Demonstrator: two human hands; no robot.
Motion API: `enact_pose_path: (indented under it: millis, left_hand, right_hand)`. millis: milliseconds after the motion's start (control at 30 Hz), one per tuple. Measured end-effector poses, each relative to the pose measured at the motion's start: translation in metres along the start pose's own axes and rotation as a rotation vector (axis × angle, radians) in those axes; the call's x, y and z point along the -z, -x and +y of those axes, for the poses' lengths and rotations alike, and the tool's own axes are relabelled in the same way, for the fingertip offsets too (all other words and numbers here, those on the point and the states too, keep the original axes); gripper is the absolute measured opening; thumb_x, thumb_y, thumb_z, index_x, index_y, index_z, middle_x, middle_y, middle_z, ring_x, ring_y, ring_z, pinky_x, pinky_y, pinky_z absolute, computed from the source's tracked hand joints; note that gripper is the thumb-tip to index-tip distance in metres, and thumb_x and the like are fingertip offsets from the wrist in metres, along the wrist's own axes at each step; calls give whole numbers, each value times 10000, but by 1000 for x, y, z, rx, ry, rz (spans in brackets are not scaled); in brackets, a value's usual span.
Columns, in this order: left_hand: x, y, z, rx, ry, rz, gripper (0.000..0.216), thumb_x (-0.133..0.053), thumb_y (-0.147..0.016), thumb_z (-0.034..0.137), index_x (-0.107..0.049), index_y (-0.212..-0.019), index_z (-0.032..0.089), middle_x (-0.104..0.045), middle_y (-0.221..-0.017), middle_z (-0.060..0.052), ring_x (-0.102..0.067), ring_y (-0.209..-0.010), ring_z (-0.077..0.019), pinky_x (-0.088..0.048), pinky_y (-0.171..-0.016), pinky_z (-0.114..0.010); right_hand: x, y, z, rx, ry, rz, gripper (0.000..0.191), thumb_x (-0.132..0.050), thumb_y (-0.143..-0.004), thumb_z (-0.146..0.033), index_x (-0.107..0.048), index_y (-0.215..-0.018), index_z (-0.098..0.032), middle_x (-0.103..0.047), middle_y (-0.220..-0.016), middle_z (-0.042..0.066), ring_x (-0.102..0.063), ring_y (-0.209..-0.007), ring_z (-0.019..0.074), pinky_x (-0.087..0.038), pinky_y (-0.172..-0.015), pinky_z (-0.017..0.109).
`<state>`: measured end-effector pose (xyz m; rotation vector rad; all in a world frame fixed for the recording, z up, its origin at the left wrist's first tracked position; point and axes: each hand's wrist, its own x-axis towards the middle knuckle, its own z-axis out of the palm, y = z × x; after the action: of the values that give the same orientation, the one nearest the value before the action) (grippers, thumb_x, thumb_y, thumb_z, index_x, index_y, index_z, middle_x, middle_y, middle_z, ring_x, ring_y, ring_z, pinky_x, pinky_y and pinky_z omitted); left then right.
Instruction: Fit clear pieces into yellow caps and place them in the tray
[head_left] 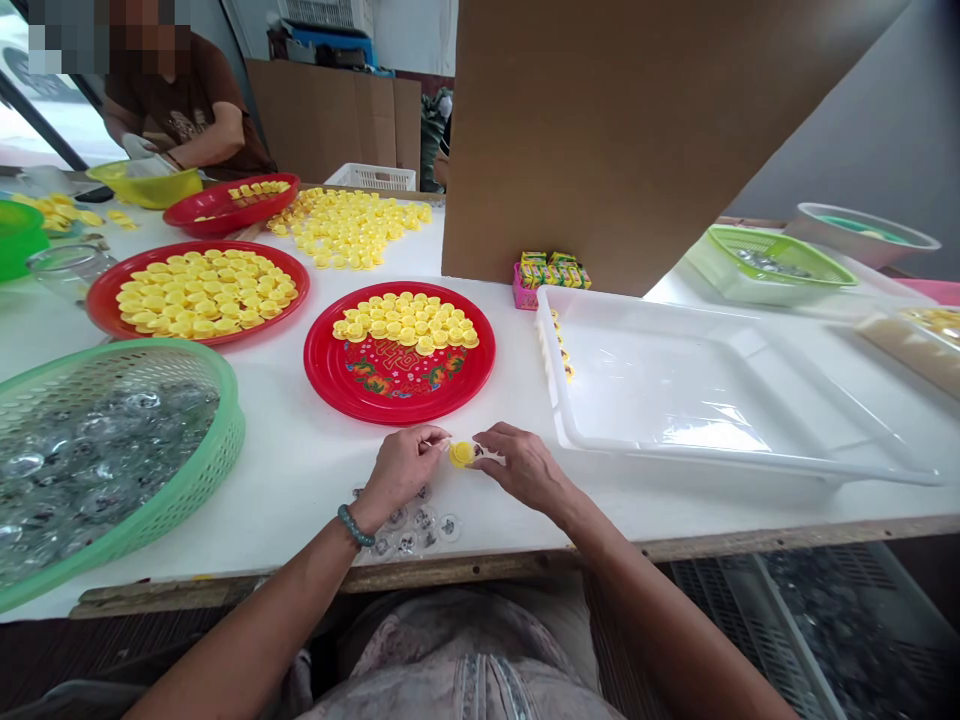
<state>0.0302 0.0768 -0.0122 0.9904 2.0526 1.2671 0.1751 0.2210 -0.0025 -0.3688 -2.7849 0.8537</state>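
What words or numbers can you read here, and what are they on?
None can be read clearly.
Patterned red tray: gold writing-like mark, partly under yellow pieces; too blurred.
Small packets in the pink basket: coloured print; too small.
Co-worker's brown T-shirt: pale print; too blurred.
Clear discs near the left hand: dark marks; too small to tell if they're letters.

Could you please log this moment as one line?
left hand: beside round yellow plastic piece | right hand: holding it | round red plastic tray: beyond
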Motion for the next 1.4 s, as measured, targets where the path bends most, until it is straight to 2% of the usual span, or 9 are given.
enact_pose_path:
  millis: [167,400,600,800,1000,1233,1400]
  left_hand:
    - [-13,-6,-8,124,109,-108,206,-554,-774,259,-712,-879,179,-696,-744,-47,-652,-665,-199,-513,-619,-282]
    - [-21,-10,-13,192,314,-98,207,-622,-745,326,-688,-820,145,-692,-741,-67,-650,-704,-204,-531,-662,-303]
    - [-25,-14,-12,210,452,-102,293,-737,-661,389,-650,-755,125,-665,-696,-55,-613,-644,-166,-497,-615,-265]
    - [-21,-18,-9,309,609,-145,382,-833,-532,398,-636,-703,118,-636,-658,-34,-592,-612,-147,-496,-610,-267]
    - [-16,-18,-2,372,627,-200,373,-853,-523,332,-641,-734,110,-655,-727,-46,-608,-677,-145,-501,-666,-255]
    - [-22,-21,-4,428,630,-150,413,-877,-454,338,-617,-679,110,-642,-673,-35,-610,-639,-152,-513,-636,-268]
    - [-23,-20,-5,410,613,-123,413,-872,-454,353,-610,-667,115,-634,-658,-25,-601,-612,-143,-506,-612,-261]
  right_hand:
    - [-5,-11,-3,36,93,-83,171,-628,-804,-174,-663,-972,-184,-636,-875,51,-600,-788,148,-418,-696,237]
    - [-12,-13,-10,8,210,-105,76,-629,-789,-151,-670,-850,-167,-618,-790,46,-592,-751,153,-389,-654,235]
    - [-11,-18,-9,-32,137,-140,81,-644,-789,-172,-713,-821,-200,-619,-745,31,-587,-685,135,-365,-608,227]
    - [-10,-24,-7,-95,106,-161,48,-680,-765,-204,-728,-769,-203,-620,-705,26,-568,-631,123,-334,-561,227]
    - [-8,-25,-7,-119,78,-178,34,-694,-754,-207,-722,-738,-196,-631,-710,29,-576,-638,128,-342,-565,229]
    - [-9,-26,-6,-106,28,-167,31,-696,-753,-204,-726,-746,-201,-625,-726,27,-553,-591,110,-337,-554,229]
    - [-13,-21,0,-102,-24,-138,26,-708,-740,-218,-716,-731,-195,-612,-690,11,-551,-589,103,-354,-552,208]
